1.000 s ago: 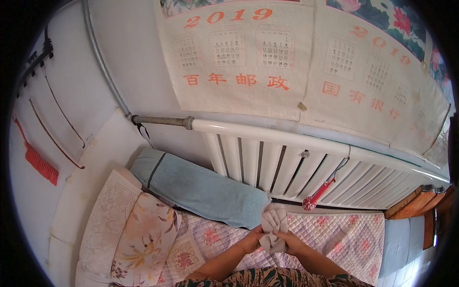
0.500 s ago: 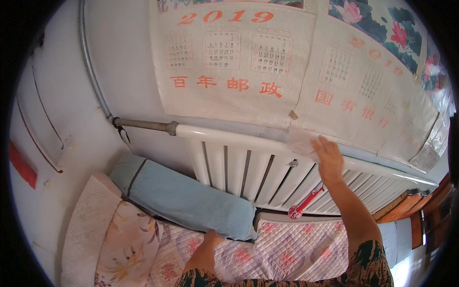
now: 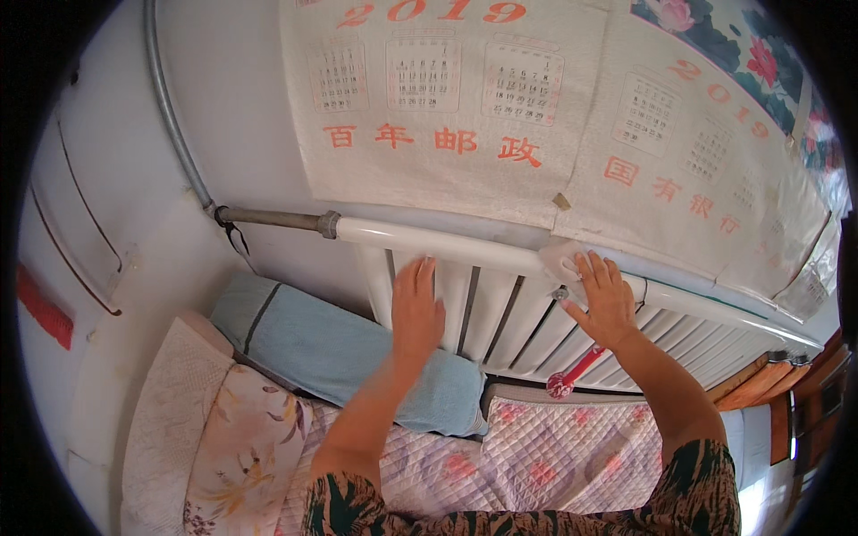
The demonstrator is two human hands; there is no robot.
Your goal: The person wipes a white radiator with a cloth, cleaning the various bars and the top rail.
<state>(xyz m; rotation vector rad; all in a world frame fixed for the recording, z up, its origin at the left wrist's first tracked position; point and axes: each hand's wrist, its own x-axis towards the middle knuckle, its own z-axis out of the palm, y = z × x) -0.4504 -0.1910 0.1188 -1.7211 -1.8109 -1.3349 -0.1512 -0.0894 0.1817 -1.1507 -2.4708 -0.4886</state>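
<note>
A white cast radiator (image 3: 483,253) runs along the wall in front of me. On its top rail, right of the middle, my right hand (image 3: 606,299) presses a thin whitish cloth (image 3: 561,257), fingers over the cloth's edge and thumb out to the side. My left hand (image 3: 417,308) is raised against the radiator's left columns, fingers stretched upward, with nothing seen in it. Just below the right hand are a small metal valve (image 3: 560,293) and a red-handled thing with a round patterned end (image 3: 561,385), hanging in front of the columns.
A long blue towelling-covered bundle (image 3: 340,348) lies below the radiator, beside a floral pillow (image 3: 246,438) and a quilted flowered cover (image 3: 572,451). Large paper calendars (image 3: 429,183) hang just above the rail. A grey pipe (image 3: 277,218) joins the radiator's left end.
My left hand has risen from the blue bundle to the radiator's left columns. My right hand stays by the rail with its thumb now spread, and the cloth looks more bunched.
</note>
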